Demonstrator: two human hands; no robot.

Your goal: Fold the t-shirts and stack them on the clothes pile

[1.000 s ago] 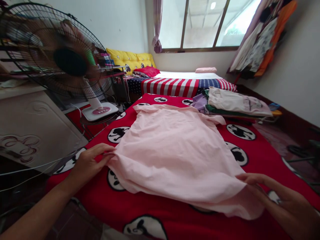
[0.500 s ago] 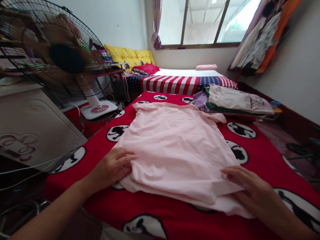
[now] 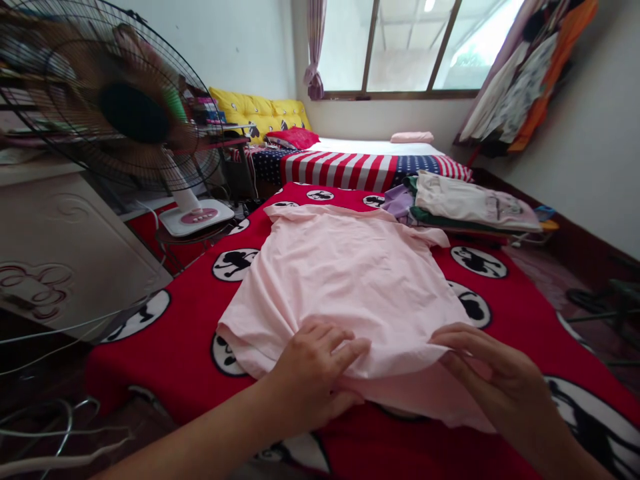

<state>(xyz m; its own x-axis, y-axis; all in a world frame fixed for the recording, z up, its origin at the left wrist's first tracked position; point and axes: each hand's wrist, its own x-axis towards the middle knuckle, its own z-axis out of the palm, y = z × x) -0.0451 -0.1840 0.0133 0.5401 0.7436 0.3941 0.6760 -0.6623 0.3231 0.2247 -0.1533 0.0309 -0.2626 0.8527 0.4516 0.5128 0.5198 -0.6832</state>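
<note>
On a red bed cover (image 3: 150,360) with big round mouse pictures, a pink T-shirt (image 3: 345,280) lies spread out in the middle, and its near part is doubled over in a soft fold. The person's left hand (image 3: 315,377) sits on the near edge of the shirt, with its fingers (image 3: 345,353) spread a little and lying flat on the cloth. The right hand (image 3: 495,380) is just beside it at the right end of the fold, and its bent fingers (image 3: 465,340) pinch the cloth. The two hands do not touch. Past the shirt, on the same bed cover, sits a pile of folded clothes (image 3: 475,210). Farther back is a bed with a striped blanket (image 3: 340,170), and yellow cushions (image 3: 260,110) stand at its far left. A big fan (image 3: 135,113) stands to the left, and clothes (image 3: 525,73) hang on the right wall near a window (image 3: 405,47).
</note>
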